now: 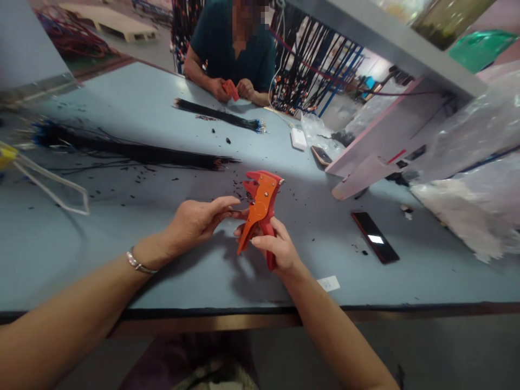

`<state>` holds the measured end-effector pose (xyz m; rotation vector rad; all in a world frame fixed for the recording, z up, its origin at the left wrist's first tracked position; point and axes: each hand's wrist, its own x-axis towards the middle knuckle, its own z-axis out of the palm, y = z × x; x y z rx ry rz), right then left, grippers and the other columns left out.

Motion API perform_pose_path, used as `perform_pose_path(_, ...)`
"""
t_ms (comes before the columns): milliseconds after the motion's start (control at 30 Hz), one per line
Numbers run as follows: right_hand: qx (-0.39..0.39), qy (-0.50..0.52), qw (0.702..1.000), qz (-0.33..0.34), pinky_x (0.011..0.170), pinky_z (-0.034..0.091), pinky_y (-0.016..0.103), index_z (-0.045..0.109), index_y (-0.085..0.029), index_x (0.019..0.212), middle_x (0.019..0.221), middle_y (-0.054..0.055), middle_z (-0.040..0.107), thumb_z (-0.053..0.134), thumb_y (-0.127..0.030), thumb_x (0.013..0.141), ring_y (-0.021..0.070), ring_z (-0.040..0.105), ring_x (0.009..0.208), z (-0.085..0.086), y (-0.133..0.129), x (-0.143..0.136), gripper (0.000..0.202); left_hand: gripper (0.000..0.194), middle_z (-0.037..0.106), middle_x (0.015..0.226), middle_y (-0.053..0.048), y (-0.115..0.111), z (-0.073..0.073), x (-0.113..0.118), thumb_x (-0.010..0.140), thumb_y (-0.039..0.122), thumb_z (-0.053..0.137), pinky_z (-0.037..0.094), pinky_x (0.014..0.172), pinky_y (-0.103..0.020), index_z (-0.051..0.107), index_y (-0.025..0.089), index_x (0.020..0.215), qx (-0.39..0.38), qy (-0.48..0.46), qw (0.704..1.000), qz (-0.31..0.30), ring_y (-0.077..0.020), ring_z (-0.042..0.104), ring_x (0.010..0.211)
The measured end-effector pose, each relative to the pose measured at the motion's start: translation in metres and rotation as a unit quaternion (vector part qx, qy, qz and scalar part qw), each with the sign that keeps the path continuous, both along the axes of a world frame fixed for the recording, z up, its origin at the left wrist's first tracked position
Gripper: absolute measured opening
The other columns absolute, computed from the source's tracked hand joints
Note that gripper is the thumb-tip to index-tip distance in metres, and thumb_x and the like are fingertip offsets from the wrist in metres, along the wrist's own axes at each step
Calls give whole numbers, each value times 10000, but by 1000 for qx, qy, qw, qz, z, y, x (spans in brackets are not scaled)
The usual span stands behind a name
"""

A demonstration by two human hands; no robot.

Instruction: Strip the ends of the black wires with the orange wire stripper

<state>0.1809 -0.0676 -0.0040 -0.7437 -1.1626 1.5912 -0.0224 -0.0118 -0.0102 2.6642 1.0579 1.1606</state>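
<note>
My right hand (280,246) is wrapped round the handles of an orange and red wire stripper (260,203), held upright above the table with its jaws at the top left. My left hand (199,219) is just left of the tool, thumb and fingers brought together near its handle. Between those fingertips a thin dark wire (233,211) shows in part; most of it is hidden. Beyond the hands lies a long bundle of black wires (150,153), with blue ends at the left and bared coppery ends at the right.
A shorter black wire bundle (219,115) lies farther back, and a person (233,51) across the table holds a red tool (231,90). To the right are a phone (374,236), a white box (298,139) and a paper label (328,283). Black scraps dot the blue tabletop (122,233).
</note>
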Motion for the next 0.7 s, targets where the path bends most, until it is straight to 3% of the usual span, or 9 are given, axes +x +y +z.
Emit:
perform_pose_path(200, -16, -45, 999, 11, 725, 519, 356, 606, -200, 1148, 844, 40, 683, 703, -232, 670, 216, 640, 802, 6, -3, 1, 489, 268, 776, 865, -21, -2, 0, 1, 964, 329, 463, 447, 551, -184, 601, 221, 1167, -17, 6, 1000, -8, -130, 704, 613)
perform_pose_path(333, -23, -66, 998, 3, 740, 508, 361, 590, -203, 1158, 828, 31, 673, 714, -259, 667, 219, 639, 811, 8, -5, 0, 510, 270, 776, 835, -1, -4, 4, 4, 982, 362, 437, 424, 535, -179, 633, 244, 1126, -33, 25, 999, 5, -124, 705, 623)
perform_pose_path(467, -16, -72, 997, -7, 727, 504, 345, 594, -203, 1140, 837, 30, 675, 706, -262, 693, 207, 631, 793, 8, -5, 1, 465, 256, 767, 785, -5, -5, 5, 3, 978, 356, 454, 396, 515, -196, 673, 233, 1024, 10, 40, 999, 24, -128, 693, 599)
perform_pose_path(567, -10, -70, 997, -13, 721, 504, 337, 587, -197, 1165, 861, 37, 681, 684, -247, 712, 206, 628, 809, 8, -5, 4, 466, 229, 745, 716, -8, -5, 6, 2, 956, 328, 500, 409, 538, -201, 696, 212, 933, 31, 24, 999, 3, -119, 672, 575)
perform_pose_path(700, -8, -82, 996, -14, 716, 505, 329, 583, -192, 1175, 871, 39, 678, 677, -250, 723, 199, 625, 807, 7, -6, 5, 465, 178, 714, 656, 14, -7, 9, 3, 926, 309, 555, 417, 553, -206, 705, 227, 978, 57, -17, 998, -3, -101, 636, 542)
